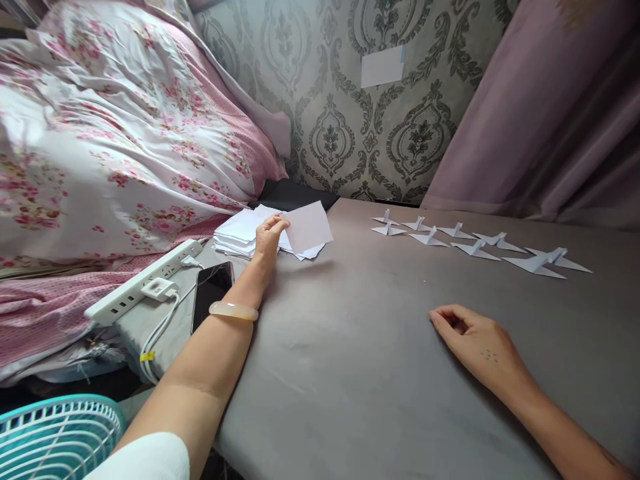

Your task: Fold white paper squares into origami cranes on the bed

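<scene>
At a grey-covered desk beside a patterned wall, a person's left hand holds up a blank white sheet, pinched at its near left edge between thumb and fingers. The grip is closed on that one edge, and the sheet tilts above the right end of a loose stack of paper; whether its lower edge touches the papers beneath cannot be told. The right hand rests nearer the person, well apart from the sheet, its grip half open in a loose curl with nothing visible in it.

The step in hand appears to be taking a single sheet off the stack. The next move, by the look of it, calls for a light, steady pinch that leaves the paper uncreased, and a left forearm kept off the phone lying beside it.

No box or tray is in view: the stack lies directly on the desk, and across from it folded paper pieces stand in two rows, wings spread. The nearest thing to a holder is a white power strip, its sockets carrying a charger and a plug.
</scene>
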Tool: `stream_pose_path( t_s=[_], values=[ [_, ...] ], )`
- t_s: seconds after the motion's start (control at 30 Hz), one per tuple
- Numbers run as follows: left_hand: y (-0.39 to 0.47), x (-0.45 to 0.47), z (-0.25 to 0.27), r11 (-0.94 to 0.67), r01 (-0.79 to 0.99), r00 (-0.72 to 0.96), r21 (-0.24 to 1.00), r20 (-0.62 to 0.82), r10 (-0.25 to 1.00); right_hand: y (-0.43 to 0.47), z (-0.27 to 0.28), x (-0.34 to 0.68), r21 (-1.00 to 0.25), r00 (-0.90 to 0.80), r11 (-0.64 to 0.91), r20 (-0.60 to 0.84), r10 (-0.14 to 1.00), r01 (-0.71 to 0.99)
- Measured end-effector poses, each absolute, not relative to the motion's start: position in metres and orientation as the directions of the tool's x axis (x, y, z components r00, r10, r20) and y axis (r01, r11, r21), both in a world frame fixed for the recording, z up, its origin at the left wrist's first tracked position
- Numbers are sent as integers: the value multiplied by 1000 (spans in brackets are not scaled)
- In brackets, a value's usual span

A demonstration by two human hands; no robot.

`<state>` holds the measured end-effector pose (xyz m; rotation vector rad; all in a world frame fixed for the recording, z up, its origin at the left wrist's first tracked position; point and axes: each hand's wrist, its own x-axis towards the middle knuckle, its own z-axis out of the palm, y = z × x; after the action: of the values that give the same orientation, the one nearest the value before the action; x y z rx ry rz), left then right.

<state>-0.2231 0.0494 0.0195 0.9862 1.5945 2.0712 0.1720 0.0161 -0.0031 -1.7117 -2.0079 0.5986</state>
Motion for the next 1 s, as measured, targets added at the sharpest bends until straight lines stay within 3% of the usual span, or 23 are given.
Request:
stream_pose_path(
  t_s=[0.1, 0.2, 0.27, 0.37, 0.47, 0.53, 0.8, 1.0],
  values=[
    [47, -216, 30, -346, 94, -727, 934, 302, 617, 16, -4, 171, -582, -143, 149, 58, 988, 800],
    [46, -195, 38, -347, 3, -673, 938, 259, 693, 16, -4, 170, -624, -142, 161, 81, 987, 764],
    [43, -169, 39, -292, -157, -541, 943, 165, 824, 15, -2, 168, -701, -126, 147, 81, 989, 698],
    [33, -121, 34, -152, -227, -350, 962, 65, 934, 10, 5, 165, -872, -87, 72, 33, 996, 485],
    [18, -78, 25, 6, -225, -137, 974, -37, 990, 2, 13, 160, -967, -105, 54, 28, 994, 250],
    [7, -58, 20, 68, -228, -45, 971, -80, 996, -2, 15, 158, -986, -160, -30, -56, 985, 161],
    [-11, -36, 5, 283, -213, 245, 935, -229, 942, -7, 5, 156, -992, -212, -34, -59, 976, 118],
    [-11, -38, 7, 345, -220, 251, 912, -289, 924, -7, 8, 159, -985, -248, -46, -87, 965, 168]
  ],
)
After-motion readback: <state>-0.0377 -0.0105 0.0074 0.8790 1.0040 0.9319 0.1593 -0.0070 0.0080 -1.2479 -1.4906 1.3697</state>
